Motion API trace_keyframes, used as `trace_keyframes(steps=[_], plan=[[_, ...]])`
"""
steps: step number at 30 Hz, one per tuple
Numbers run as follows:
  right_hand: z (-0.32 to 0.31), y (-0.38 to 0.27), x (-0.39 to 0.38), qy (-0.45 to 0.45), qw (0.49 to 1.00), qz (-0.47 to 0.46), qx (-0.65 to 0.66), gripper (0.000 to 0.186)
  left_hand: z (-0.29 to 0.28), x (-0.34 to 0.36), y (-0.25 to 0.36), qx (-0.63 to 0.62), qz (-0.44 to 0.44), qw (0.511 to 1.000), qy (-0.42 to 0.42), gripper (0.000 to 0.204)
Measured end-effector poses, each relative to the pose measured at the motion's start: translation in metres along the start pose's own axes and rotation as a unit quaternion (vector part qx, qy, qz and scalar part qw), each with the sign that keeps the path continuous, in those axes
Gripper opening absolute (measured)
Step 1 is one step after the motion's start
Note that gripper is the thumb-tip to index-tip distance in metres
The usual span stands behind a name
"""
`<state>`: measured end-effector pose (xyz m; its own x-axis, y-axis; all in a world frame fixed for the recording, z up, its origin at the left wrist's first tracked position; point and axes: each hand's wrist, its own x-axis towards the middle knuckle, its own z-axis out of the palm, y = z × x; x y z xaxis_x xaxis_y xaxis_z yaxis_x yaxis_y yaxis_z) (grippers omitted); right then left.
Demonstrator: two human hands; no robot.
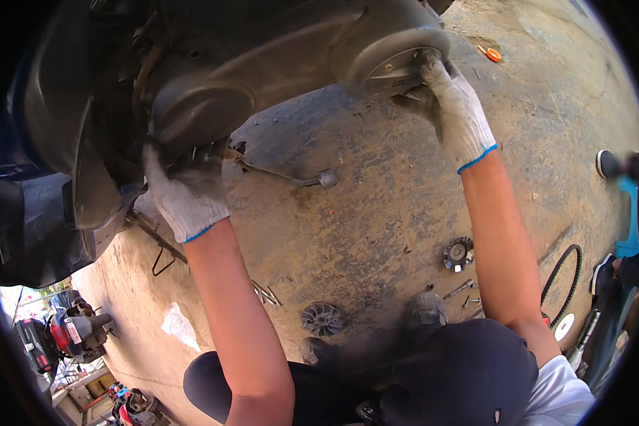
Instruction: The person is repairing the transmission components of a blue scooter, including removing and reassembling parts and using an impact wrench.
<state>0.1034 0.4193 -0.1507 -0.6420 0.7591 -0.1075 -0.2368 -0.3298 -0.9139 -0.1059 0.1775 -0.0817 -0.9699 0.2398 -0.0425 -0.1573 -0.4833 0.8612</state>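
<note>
The bare, stained ground (376, 213) spread below the work, and over its far left side stood the scooter (60, 149), dark and close. Along its flank, at the top of the view, lay the long cover (284, 53), with a rounded bulge at each end; whether it sat tight against the body could not be told. The right hand (458, 106), gloved, had its fingers bent closed on the rim of the cover's right end. The left hand (184, 195), also gloved, was at the lower edge of the other end; blur and shadow hid its fingers, so its grip could not be told.

Good handling, I judged, called for even support at both ends, the cover held level and moved squarely, never twisted by one hand alone. Fingertips were best kept off any pinching seam, and the lower edge well away from the metal lever (326, 178) below.

The black belt (579, 266) lay off to the right, the finned disc (321, 319) and the round metal part (459, 253) nearer; the thin metal rods (265, 293), smallest, needed care underfoot.
</note>
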Motion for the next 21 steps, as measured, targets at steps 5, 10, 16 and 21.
trace_keyframes(steps=[5, 10, 16, 21], plan=[[-0.008, 0.003, 0.006, 0.043, 0.996, 0.023, -0.078, 0.085, -0.01, 0.005, -0.003, 0.004, -0.029, 1.0, 0.011, 0.056], [-0.007, -0.018, -0.001, 0.047, 0.991, 0.054, -0.11, 0.114, -0.021, 0.016, 0.011, 0.04, -0.047, 0.998, -0.013, 0.058], [-0.009, -0.029, -0.006, 0.071, 0.983, 0.056, -0.158, 0.111, -0.018, 0.013, 0.015, 0.061, -0.052, 0.996, 0.042, 0.057], [-0.009, -0.032, -0.005, 0.072, 0.981, 0.052, -0.17, 0.106, -0.021, 0.014, 0.019, 0.094, -0.047, 0.994, 0.018, 0.058]])
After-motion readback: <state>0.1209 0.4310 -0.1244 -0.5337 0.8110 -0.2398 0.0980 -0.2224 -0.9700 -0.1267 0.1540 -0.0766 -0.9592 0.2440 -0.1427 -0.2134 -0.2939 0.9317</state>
